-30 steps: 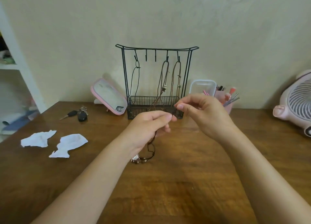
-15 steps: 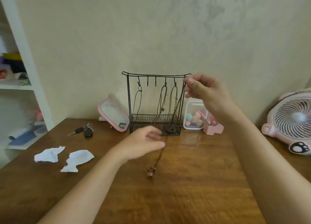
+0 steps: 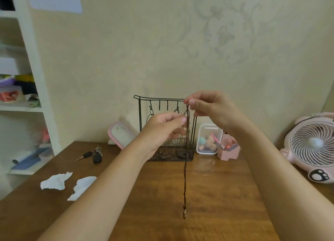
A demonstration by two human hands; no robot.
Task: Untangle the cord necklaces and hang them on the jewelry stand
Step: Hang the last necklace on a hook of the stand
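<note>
The left hand (image 3: 160, 130) has come up from lower on the cord and now meets the necklace (image 3: 185, 168) just beneath the right hand (image 3: 211, 108). The right grip pinches the top of the cord between thumb and forefinger. The left grip looks closed on the strands directly below it, thumb tip against the cord, though the far fingers are partly hidden. From the right grip the necklace drops straight down in two lightly twisted strands, ending in a small pendant (image 3: 184, 214) far below, over the counter (image 3: 226, 195). The stand (image 3: 139, 125) sits just behind both grips, its top bar level with the right one.

To do this step well, I would keep the right grip high and steady so the pendant's weight holds the cord taut. The left grip can then part the strands into an open loop. That loop should go to a free hook (image 3: 167, 105), to the left of the right grip, without brushing the cords already hanging there.
</note>
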